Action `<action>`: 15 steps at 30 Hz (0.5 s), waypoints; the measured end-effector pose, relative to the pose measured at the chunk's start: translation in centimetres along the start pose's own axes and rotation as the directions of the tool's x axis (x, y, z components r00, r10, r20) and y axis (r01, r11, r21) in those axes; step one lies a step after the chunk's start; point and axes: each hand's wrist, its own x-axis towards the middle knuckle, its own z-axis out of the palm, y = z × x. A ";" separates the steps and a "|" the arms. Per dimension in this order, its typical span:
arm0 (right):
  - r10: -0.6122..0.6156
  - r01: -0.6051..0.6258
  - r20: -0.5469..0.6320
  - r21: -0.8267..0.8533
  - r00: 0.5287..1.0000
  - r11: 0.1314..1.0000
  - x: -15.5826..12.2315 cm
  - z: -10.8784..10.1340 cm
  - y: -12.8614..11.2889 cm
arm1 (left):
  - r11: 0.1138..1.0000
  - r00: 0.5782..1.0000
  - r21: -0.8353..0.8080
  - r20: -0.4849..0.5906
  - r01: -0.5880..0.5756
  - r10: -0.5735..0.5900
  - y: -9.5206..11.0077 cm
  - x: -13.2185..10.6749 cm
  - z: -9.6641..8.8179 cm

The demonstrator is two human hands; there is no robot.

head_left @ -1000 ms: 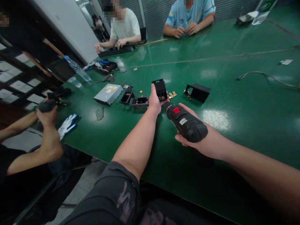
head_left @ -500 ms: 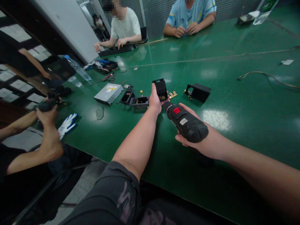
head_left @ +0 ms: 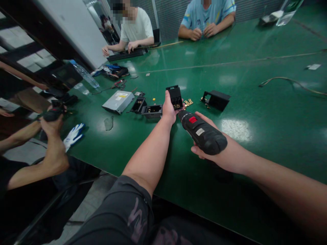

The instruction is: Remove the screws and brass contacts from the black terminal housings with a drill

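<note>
My left hand (head_left: 168, 110) is closed around a small black plastic part (head_left: 174, 95) with brass contacts, held upright just above the green table (head_left: 255, 102). My right hand (head_left: 214, 149) grips a black electric screwdriver (head_left: 202, 132) with a red switch. Its nose points at the lower edge of the black part. Loose brass pieces (head_left: 188, 102) lie right beside the part.
Two open black housings (head_left: 146, 108) and a grey metal box (head_left: 118, 101) lie to the left, another black housing (head_left: 215, 99) to the right. A cable (head_left: 288, 81) runs at far right. A person at left holds a screwdriver (head_left: 51, 115); a white-and-blue glove (head_left: 73, 135) lies near them. Two people sit at the far side.
</note>
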 end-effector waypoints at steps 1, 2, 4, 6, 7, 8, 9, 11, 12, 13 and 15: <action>0.001 -0.001 0.002 0.001 1.000 1.000 0.0 0.0 0.0 | 1.000 1.000 -0.002 0.000 -0.006 0.006 0.0 0.0 0.0; 0.005 -0.005 0.004 0.001 1.000 1.000 0.0 0.0 0.0 | 1.000 1.000 -0.003 0.000 -0.016 0.016 0.0 0.0 0.0; 0.014 -0.014 0.007 -0.001 1.000 1.000 -0.1 0.0 -0.1 | 1.000 1.000 -0.001 0.000 -0.029 0.029 -0.1 0.3 0.0; 0.019 -0.019 0.007 -0.006 1.000 1.000 -0.2 -0.1 -0.2 | 0.999 0.999 0.004 0.003 -0.034 0.034 -0.3 0.6 -0.1; 0.020 -0.020 0.006 -0.008 1.000 1.000 -0.2 -0.1 -0.2 | 0.999 0.999 0.005 0.005 -0.037 0.037 -0.4 0.8 -0.2; 0.020 -0.020 0.007 -0.010 1.000 1.000 -0.2 -0.1 -0.3 | 0.999 0.999 0.005 0.009 -0.040 0.040 -0.5 0.9 -0.3; 0.020 -0.020 0.009 -0.012 1.000 1.000 -0.2 -0.1 -0.3 | 0.999 0.999 0.004 0.012 -0.045 0.045 -0.6 1.1 -0.3; 0.020 -0.020 0.012 -0.011 1.000 1.000 -0.2 -0.2 -0.3 | 0.998 0.998 0.001 0.022 -0.057 0.057 -0.8 1.3 -0.4; 0.019 -0.019 0.011 -0.011 1.000 1.000 -0.2 -0.2 -0.3 | 0.998 0.998 -0.001 0.027 -0.063 0.063 -0.8 1.4 -0.5; 0.018 -0.018 0.010 -0.009 1.000 1.000 -0.1 -0.2 -0.2 | 0.998 0.997 -0.005 0.031 -0.067 0.068 -0.8 1.4 -0.5; 0.016 -0.016 0.008 -0.007 1.000 1.000 -0.1 -0.1 -0.1 | 0.998 0.997 -0.011 0.030 -0.068 0.069 -0.8 1.4 -0.5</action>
